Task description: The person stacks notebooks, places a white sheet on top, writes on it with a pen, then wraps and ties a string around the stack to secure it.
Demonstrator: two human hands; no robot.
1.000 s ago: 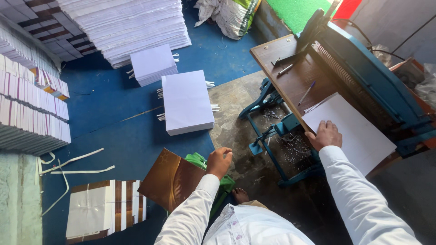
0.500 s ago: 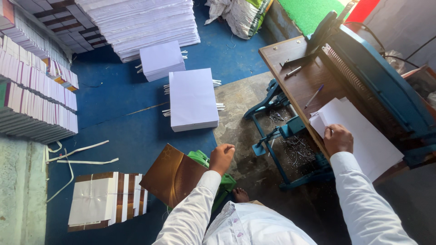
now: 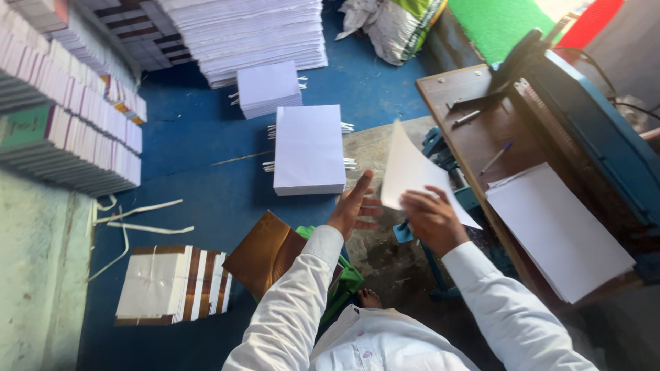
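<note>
1. Head view: a white sheet of paper point(image 3: 412, 172) is held up by the right hand point(image 3: 430, 218), gripped along its lower edge with the fingers closed on it. The sheet is curved and raised above the floor, between the desk point(image 3: 481, 137) and the paper stack point(image 3: 309, 150) on the blue floor point(image 3: 206, 185).
2. The left hand point(image 3: 354, 209) is spread open with the fingers wide, just beside the sheet's left edge; whether the fingertips touch the paper cannot be told. Nothing is held in it.
3. A second pile of white sheets point(image 3: 557, 230) lies on the desk to the right of the hands, near a blue machine point(image 3: 598, 130). A pen point(image 3: 496, 156) lies on the desk above that pile.
4. A brown cover point(image 3: 265, 251) is seen on the floor below the left arm, partly hidden by the white sleeve. A bundle of bound books point(image 3: 168, 285) lies further left.
5. The lower corner of the held sheet is covered by the right hand. The machine is cut off at the right frame edge, and its working parts are hard to make out.
</note>
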